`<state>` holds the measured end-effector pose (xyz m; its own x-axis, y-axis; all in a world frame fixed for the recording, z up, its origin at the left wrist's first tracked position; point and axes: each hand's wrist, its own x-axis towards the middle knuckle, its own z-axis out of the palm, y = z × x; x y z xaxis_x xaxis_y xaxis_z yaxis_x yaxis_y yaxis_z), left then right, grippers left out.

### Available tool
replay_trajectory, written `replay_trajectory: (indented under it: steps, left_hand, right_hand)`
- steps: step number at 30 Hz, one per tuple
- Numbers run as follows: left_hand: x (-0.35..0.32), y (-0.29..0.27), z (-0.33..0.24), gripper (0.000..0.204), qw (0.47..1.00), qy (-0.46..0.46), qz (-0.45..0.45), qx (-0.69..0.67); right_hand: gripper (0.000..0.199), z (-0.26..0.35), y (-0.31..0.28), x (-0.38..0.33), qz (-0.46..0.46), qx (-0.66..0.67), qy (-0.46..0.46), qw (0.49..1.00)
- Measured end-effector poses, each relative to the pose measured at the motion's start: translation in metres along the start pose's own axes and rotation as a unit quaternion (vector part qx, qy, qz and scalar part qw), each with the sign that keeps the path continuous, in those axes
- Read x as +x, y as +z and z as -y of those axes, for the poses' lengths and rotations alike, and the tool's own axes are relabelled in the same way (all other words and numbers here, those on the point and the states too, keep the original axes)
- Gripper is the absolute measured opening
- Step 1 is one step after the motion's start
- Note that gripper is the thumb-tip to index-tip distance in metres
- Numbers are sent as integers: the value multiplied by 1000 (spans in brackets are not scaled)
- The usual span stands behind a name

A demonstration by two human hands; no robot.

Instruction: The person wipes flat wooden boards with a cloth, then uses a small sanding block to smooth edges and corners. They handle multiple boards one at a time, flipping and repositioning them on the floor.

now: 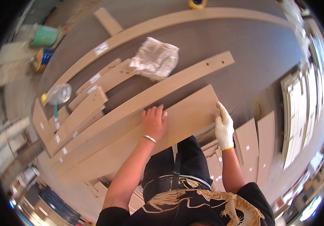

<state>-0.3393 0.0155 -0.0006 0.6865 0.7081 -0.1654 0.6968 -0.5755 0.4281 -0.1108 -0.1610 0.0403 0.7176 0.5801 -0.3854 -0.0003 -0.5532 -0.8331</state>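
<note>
A wide light-brown board lies slantwise in front of me, over the near side of the table. My left hand, bare with a bracelet at the wrist, is on the board's middle, its fingers bent over the far edge. My right hand, in a white glove with a yellow cuff, grips the board's right end; part of its fingers is hidden. Just beyond lies a long narrow board with two dark holes near its right end. A crumpled whitish cloth rests farther back.
Several labelled shorter boards lie at the left, near a clear round container. A long strip crosses the far side of the table. Stacked panels stand at the right; a green bin is at far left.
</note>
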Motion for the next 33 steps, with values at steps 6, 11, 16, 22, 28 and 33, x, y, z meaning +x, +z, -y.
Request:
replay_trajectory:
  steps: [6,11,16,22,28,33]
  left_hand:
    - [33,12,-30,32,996,27,30,-76]
    - [79,13,-71,35,976,58,61,-200]
    - [141,38,-111,33,922,19,152,-357]
    - [149,37,-128,25,899,-90,171,-394]
    - [151,33,-122,28,891,-88,195,-400]
    - [152,31,-108,28,867,-19,213,-450]
  right_hand:
    - [39,13,2,21,-89,-144,-12,986]
    - [27,15,10,49,-121,-158,-60,978]
    - [31,8,20,61,-143,-107,-60,982]
    - [36,8,17,63,-120,-70,-38,990]
    - [33,9,18,75,-92,-134,-62,985]
    - [39,10,27,73,-128,-110,-52,984]
